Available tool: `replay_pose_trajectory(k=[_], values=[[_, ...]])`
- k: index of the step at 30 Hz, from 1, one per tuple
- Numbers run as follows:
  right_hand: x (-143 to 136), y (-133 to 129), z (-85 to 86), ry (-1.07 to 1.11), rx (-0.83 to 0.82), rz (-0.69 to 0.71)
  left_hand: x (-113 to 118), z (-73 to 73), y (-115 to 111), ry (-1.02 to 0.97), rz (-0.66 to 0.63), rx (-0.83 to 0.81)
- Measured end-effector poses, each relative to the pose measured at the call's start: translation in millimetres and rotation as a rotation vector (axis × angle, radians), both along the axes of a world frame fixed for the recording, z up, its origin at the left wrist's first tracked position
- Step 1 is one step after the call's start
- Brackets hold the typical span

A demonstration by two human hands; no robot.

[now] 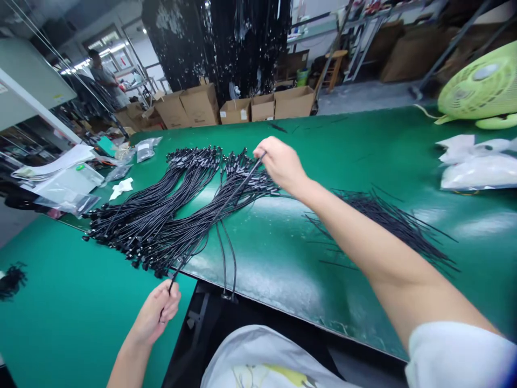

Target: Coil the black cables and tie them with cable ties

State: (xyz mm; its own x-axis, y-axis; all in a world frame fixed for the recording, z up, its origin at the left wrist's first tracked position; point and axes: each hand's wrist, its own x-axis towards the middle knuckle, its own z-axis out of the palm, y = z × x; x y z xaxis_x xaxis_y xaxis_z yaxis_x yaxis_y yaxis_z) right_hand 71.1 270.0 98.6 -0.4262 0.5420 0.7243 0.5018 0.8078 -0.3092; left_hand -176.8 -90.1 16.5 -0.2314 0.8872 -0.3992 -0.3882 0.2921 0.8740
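Note:
A black cable (238, 189) runs slantwise between my two hands above the green table. My right hand (278, 161) pinches its upper end, over the far end of a bundle of cables. Near the table's front edge, my left hand (160, 307) is closed around the lower end. Beneath the held cable lies a bundle of black cables (202, 218) with connectors at both ends. A second cable bundle (161, 199) lies to its left. Two separate cables (228, 258) hang toward the front edge, their connectors at the rim.
Loose thin black strips (383, 221) lie under and beyond my right forearm. A green fan (480, 86) and white plastic bags (480, 167) stand at the right. Papers on a white box (60, 175) sit at the left. Cardboard boxes (197, 105) line the back; a person (105, 78) stands far off.

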Motion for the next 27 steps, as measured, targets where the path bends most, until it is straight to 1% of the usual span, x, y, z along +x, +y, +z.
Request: replay_pose_trajectory(k=[2, 3, 4, 5, 6, 7, 8, 9, 10, 11, 12, 13, 14, 15, 16, 17, 18, 19, 20, 21, 22, 23, 25, 26, 27], values=[[19.9, 10.6, 23.3, -0.043, 0.089, -0.068, -8.9, 7.0, -2.8, -0.136, -0.010, 0.081], [28.8, 12.5, 30.2, -0.102, 0.098, -0.094, -13.8, 10.7, -3.8, -0.199, 0.029, 0.137], [36.0, 10.4, 33.1, -0.180, 0.080, -0.121, -18.2, 14.2, -3.7, -0.246, 0.096, 0.195], [41.3, 3.3, 31.6, -0.269, 0.042, -0.153, -21.7, 17.3, -1.8, -0.265, 0.175, 0.243], [44.7, -9.4, 26.3, -0.368, -0.007, -0.181, -23.4, 20.1, 2.2, -0.246, 0.248, 0.273], [46.3, -27.5, 17.8, -0.474, -0.061, -0.193, -22.7, 22.3, 8.4, -0.184, 0.300, 0.277], [46.5, -50.4, 7.5, -0.575, -0.112, -0.188, -19.2, 23.9, 16.6, -0.080, 0.327, 0.259], [45.4, -76.6, -3.1, -0.675, -0.153, -0.130, -12.4, 24.8, 26.4, 0.060, 0.322, 0.233], [43.6, -104.4, -12.4, -0.765, -0.193, -0.019, -2.4, 24.9, 37.2, 0.221, 0.282, 0.224], [41.1, -131.3, -19.1, -0.829, -0.219, 0.115, 10.7, 24.2, 48.2, 0.381, 0.212, 0.239], [38.2, -155.2, -22.4, -0.874, -0.231, 0.262, 26.1, 22.6, 58.6, 0.519, 0.114, 0.276], [35.4, -173.9, -22.3, -0.895, -0.237, 0.371, 42.8, 20.1, 67.9, 0.613, -0.016, 0.323], [33.2, -186.1, -19.3, -0.896, -0.241, 0.429, 59.5, 16.9, 75.5, 0.650, -0.166, 0.364], [32.2, -191.2, -14.3, -0.881, -0.253, 0.436, 74.8, 13.4, 81.1, 0.629, -0.314, 0.385], [33.1, -189.4, -8.6, -0.853, -0.280, 0.400, 87.3, 9.9, 84.8, 0.551, -0.443, 0.378], [36.6, -181.9, -3.6, -0.814, -0.321, 0.346, 95.9, 7.1, 86.9, 0.428, -0.543, 0.348], [42.9, -170.1, -0.5, -0.770, -0.371, 0.296, 100.0, 5.6, 87.7, 0.276, -0.608, 0.309], [51.8, -156.2, -0.1, -0.728, -0.422, 0.262, 99.3, 5.9, 87.7, 0.110, -0.635, 0.275], [62.8, -141.9, -3.0, -0.689, -0.465, 0.244, 94.4, 8.2, 87.2, -0.052, -0.624, 0.253], [74.9, -128.9, -9.1, -0.655, -0.499, 0.237, 86.2, 12.8, 86.5, -0.198, -0.582, 0.250], [86.9, -118.6, -18.2, -0.620, -0.521, 0.232, 75.9, 19.1, 85.8, -0.320, -0.503, 0.269], [97.6, -111.8, -29.5, -0.582, -0.529, 0.229, 65.0, 26.7, 85.5, -0.410, -0.389, 0.309], [111.3, -110.9, -54.7, -0.503, -0.498, 0.215, 46.6, 41.3, 86.5, -0.494, -0.121, 0.418], [113.3, -117.0, -66.2, -0.481, -0.462, 0.202, 41.4, 46.4, 88.2, -0.488, -0.013, 0.462], [112.3, -127.2, -75.3, -0.484, -0.414, 0.190, 39.5, 48.8, 90.9, -0.450, 0.052, 0.485]])
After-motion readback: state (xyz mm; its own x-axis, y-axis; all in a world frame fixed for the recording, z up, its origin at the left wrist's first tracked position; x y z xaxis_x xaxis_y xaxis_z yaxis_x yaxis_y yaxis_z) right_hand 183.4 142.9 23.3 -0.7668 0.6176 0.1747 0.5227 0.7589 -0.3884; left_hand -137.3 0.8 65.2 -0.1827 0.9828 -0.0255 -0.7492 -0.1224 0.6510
